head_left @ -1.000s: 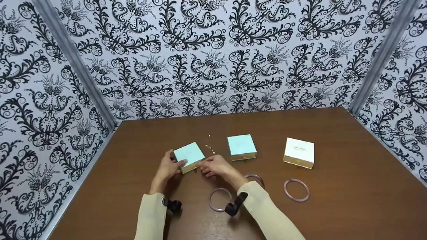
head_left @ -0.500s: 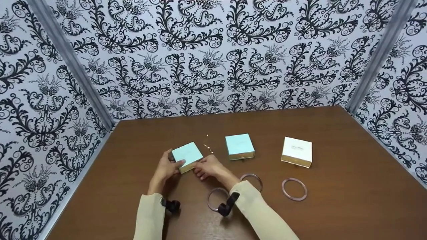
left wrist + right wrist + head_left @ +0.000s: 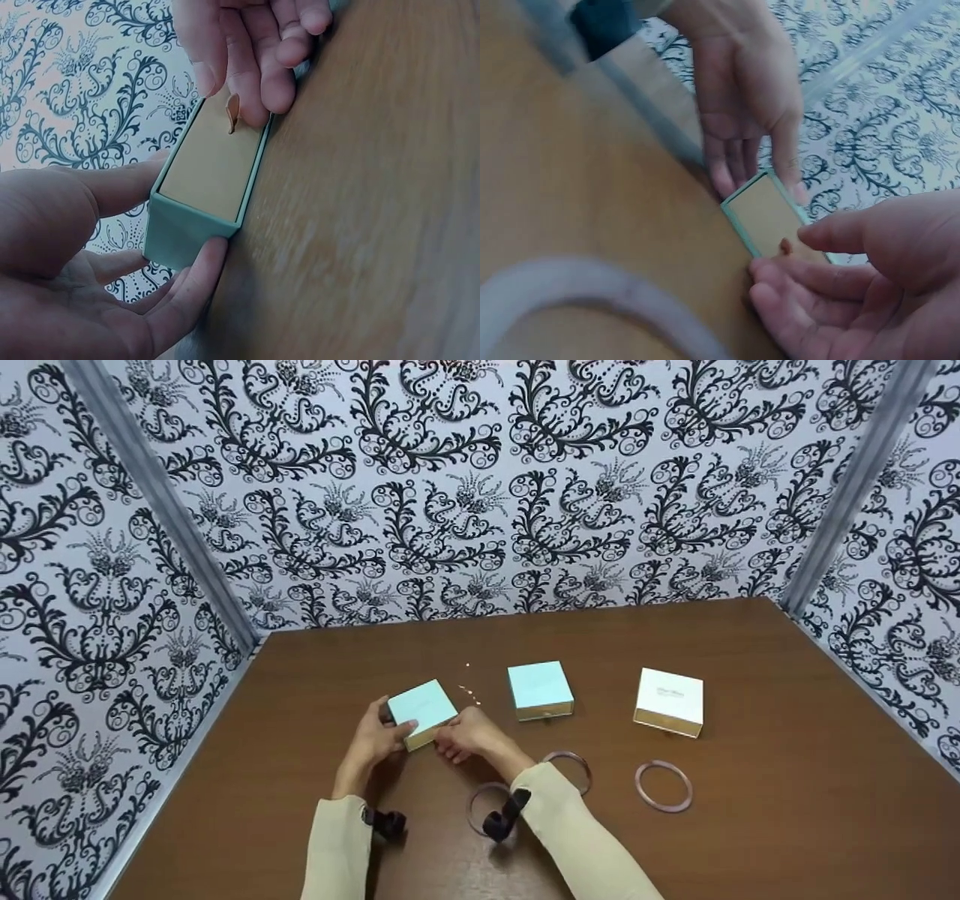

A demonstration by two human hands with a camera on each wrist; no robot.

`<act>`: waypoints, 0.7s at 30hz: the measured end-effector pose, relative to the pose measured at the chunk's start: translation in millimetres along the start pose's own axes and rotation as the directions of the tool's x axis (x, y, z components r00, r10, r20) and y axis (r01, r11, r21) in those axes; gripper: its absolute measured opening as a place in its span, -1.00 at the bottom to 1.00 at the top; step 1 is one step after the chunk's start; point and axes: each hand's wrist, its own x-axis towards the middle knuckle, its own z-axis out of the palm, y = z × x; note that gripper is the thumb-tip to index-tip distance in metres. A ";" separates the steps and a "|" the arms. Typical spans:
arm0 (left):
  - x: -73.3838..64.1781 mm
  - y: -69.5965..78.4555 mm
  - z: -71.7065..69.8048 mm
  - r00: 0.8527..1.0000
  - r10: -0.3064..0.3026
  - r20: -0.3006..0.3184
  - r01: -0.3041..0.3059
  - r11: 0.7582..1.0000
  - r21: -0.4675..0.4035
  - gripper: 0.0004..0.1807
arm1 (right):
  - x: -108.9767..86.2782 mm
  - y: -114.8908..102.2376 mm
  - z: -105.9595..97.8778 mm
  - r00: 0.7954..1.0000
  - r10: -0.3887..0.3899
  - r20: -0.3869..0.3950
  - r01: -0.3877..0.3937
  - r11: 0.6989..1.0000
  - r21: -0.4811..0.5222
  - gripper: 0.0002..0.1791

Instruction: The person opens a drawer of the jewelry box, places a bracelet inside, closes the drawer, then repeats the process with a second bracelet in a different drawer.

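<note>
My left hand (image 3: 375, 739) grips a mint-green drawer box (image 3: 421, 705) from its left side, thumb on the lid's near edge. The box front is a gold drawer face (image 3: 202, 169) with a small tan pull tab (image 3: 233, 112). At that face is my right hand (image 3: 469, 731), fingers loosely bent. In the left wrist view its index finger lies right beside the tab, while the thumb (image 3: 206, 79) stays apart from it at the box edge. The right wrist view shows thumb and forefinger on either side of the tab, with the drawer face flush in its sleeve.
Another mint box (image 3: 540, 686) and a white box (image 3: 671, 694) stand to the right. Several purplish bangles lie nearer, one on the right (image 3: 670, 809), two by the right forearm. A small gold beaded strand (image 3: 478, 703) lies behind the right hand. Patterned walls enclose the table.
My right hand has moved slightly left along the drawer face to the pull tab, its forearm shifting left too. The left hand keeps its grip and the box stays in place.
</note>
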 end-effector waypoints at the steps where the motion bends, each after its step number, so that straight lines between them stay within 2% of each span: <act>1: -0.5 -0.4 -0.5 1.000 0.000 -0.001 0.000 1.000 0.003 -0.07 | 0.2 -1.7 1.0 1.000 0.017 -0.001 -0.017 1.000 0.000 -0.72; 5: -1.7 0.4 -4.2 1.000 -0.004 0.003 0.004 1.000 0.007 -0.07 | 1.5 -9.2 4.9 0.998 0.056 -0.031 -0.056 0.998 -0.022 -0.76; 11: -2.1 4.0 -7.2 1.000 -0.003 -0.014 0.003 1.000 0.021 -0.07 | 2.3 -15.5 6.8 0.996 0.045 -0.073 -0.049 0.997 -0.056 -0.75; 21: -3.2 -0.1 -3.4 1.000 -0.003 0.008 0.003 1.000 0.025 -0.08 | 0.7 -6.3 11.4 0.991 0.040 -0.130 -0.053 0.994 -0.097 -0.77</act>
